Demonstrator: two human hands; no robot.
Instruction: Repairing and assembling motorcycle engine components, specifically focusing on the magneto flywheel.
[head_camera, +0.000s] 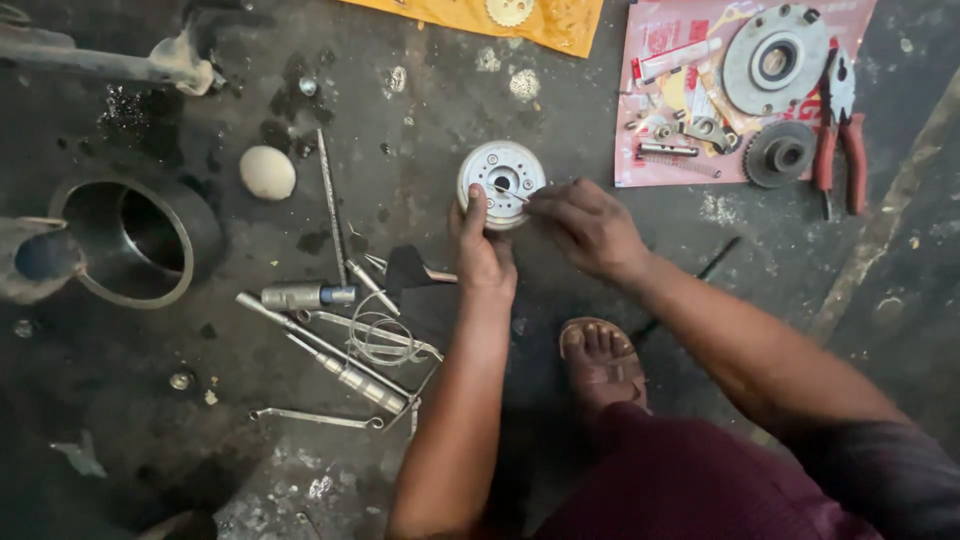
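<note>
The dark, oil-stained floor (300, 460) carries everything here. Near its middle lies the round metal clutch hub (503, 182), flat on the ground. The left hand (483, 250) has its grip clamped on the hub's near rim, thumb on top. The right hand (588, 225) pinches a thin metal pin (508, 190), its tip at the hub's face (likely picking at a small part). I'd judge a firm hold and a shallow, patient pin angle matter most. Pliers (840, 125) lie well apart.
</note>
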